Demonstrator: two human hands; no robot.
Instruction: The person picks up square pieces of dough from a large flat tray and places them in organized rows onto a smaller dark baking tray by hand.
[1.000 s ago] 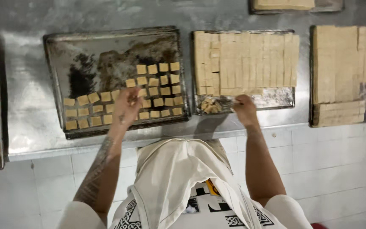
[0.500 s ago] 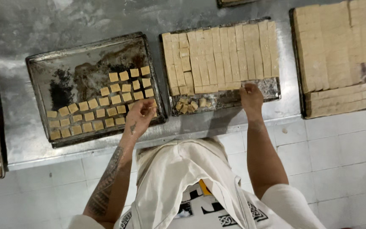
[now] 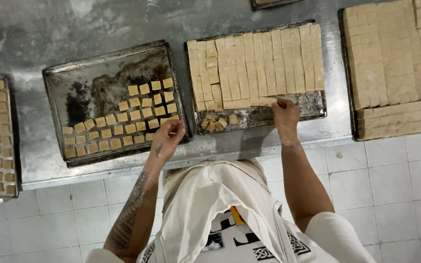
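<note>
Left hand (image 3: 167, 138) at near-right corner of dark baking tray (image 3: 57, 92), fingers pinched together on small dough square (image 3: 174, 118), joining rows of dough squares (image 3: 118, 129). I'd set each flat, just beside neighbour, not overlapping. Right hand (image 3: 284, 113) on middle tray (image 3: 313, 104), fingertips closed on end of cut dough strip (image 3: 268, 101); loose pieces (image 3: 218, 122) near. I'd pull one piece clean. Versus half second ago: view shifted, hands hardly moved.
</note>
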